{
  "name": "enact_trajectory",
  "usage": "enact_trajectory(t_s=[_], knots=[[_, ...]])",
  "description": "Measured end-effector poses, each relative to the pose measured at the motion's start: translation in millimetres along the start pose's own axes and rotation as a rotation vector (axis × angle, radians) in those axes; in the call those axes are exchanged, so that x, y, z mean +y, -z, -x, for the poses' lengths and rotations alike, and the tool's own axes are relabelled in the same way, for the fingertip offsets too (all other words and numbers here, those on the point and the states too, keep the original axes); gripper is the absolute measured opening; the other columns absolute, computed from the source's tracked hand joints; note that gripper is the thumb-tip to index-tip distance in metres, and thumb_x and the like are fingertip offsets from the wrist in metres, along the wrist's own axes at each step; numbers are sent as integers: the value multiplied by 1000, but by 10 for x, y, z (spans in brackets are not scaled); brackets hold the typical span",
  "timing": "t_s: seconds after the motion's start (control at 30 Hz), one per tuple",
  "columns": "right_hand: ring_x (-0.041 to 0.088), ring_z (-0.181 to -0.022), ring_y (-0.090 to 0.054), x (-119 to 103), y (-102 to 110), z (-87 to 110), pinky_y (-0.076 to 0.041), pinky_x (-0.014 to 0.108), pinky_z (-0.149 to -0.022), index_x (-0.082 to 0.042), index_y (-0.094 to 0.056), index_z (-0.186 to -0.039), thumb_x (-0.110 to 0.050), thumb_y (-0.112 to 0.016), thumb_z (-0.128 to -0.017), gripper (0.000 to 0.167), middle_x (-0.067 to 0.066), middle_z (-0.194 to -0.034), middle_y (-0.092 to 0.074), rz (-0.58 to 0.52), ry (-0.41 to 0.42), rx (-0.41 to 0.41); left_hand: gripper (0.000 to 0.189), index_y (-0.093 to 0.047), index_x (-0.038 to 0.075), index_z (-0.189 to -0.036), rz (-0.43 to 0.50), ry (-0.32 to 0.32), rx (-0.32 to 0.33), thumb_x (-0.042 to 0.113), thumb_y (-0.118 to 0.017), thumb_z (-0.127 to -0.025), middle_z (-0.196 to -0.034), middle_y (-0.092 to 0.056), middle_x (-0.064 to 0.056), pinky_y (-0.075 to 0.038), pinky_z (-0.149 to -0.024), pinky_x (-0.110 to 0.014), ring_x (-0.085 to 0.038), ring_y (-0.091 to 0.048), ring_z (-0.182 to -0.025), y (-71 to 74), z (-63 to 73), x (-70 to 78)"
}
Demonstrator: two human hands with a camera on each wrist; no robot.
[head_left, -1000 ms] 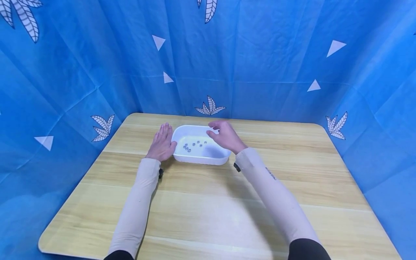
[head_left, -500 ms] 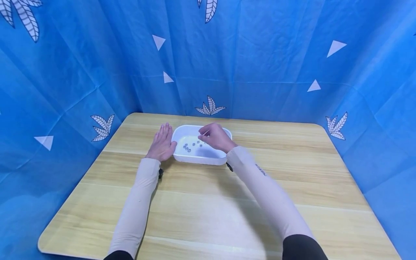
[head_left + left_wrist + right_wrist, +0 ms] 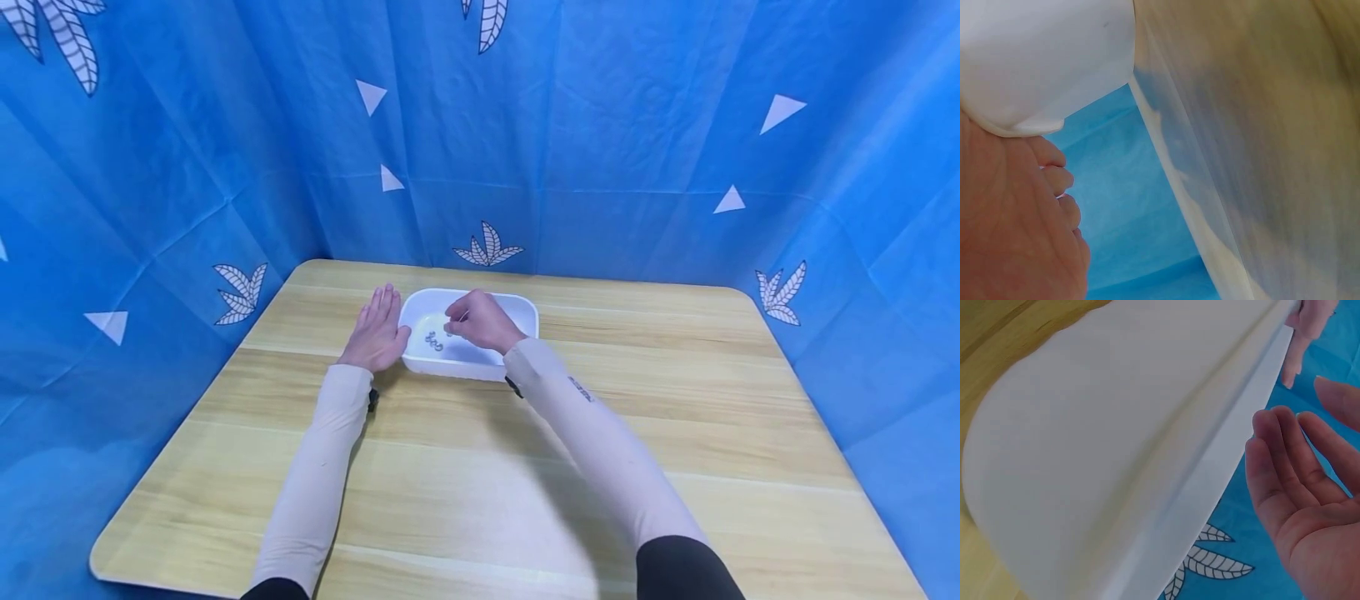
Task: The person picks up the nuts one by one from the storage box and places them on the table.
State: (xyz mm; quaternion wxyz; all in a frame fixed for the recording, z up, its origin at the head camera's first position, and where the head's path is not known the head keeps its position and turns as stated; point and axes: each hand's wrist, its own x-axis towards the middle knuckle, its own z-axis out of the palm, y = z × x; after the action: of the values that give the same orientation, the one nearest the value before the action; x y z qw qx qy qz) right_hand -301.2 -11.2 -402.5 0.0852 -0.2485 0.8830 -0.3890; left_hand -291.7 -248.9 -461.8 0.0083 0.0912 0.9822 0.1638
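Note:
A white oblong plastic tub point(image 3: 450, 369) stands toward the back of the table. Inside it, small shiny round pieces point(image 3: 434, 342) lie near the left end; their exact kind is too small to tell. Beside the tub's left end, my left hand point(image 3: 377, 331) touches the rim with straight fingers. In the left wrist view its palm point(image 3: 1016, 219) lies close against the white wall. My right hand point(image 3: 486, 323) hovers over the tub, hiding part of its inside. The right wrist view shows its fingers loosely bent point(image 3: 1288, 469), thumb apart, with nothing visible between them.
The wood-grain table point(image 3: 465, 500) has rounded corners. A blue curtain point(image 3: 600, 150) printed with leaves and white triangles hangs around its back and sides.
My right hand has moved left over the tub, covering some of the pieces, and its thumb and fingers look closer together from the head. The left hand stays beside the tub.

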Motion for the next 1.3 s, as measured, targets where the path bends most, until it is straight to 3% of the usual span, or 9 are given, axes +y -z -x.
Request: enact_trajectory(t_s=[0.37, 0.73, 1.13, 1.3], knots=[[30, -108, -75, -27, -155, -125, -60, 37, -99, 6, -75, -117, -6, -76, -91, 29, 20, -115, -78, 81, 19, -50, 74, 2, -2, -164, -8, 5, -8, 36, -25, -107, -175, 11, -17, 3, -133, -54, -35, 14, -163, 13, 1, 4], [30, -113, -72, -65, -235, -176, -57, 39, -106, 4, -74, -121, -7, -77, -91, 32, 20, -123, -75, 141, -57, -117, 73, 0, -2, -164, -8, 1, -5, 34, -29, -107, -175, 8, -18, 2, -134, -54, -35, 12, -163, 29, 6, 18], [29, -116, -70, -68, -320, -266, -55, 38, -109, 0, -79, -113, -8, -77, -89, 25, 15, -119, -77, 262, -80, -151, 73, 1, -1, -164, 0, 2, -7, 33, -28, -107, -175, 10, -16, 3, -134, -52, -34, 13, -163, 20, -1, 15], [28, -108, -69, -69, -375, -288, -56, 38, -105, 0, -75, -113, -7, -75, -88, 26, 12, -113, -76, 308, -123, -155, 73, 1, -2, -164, 15, -9, -1, 32, -28, -107, -175, 10, -17, 4, -133, -53, -35, 13, -163, 16, 4, 3]])
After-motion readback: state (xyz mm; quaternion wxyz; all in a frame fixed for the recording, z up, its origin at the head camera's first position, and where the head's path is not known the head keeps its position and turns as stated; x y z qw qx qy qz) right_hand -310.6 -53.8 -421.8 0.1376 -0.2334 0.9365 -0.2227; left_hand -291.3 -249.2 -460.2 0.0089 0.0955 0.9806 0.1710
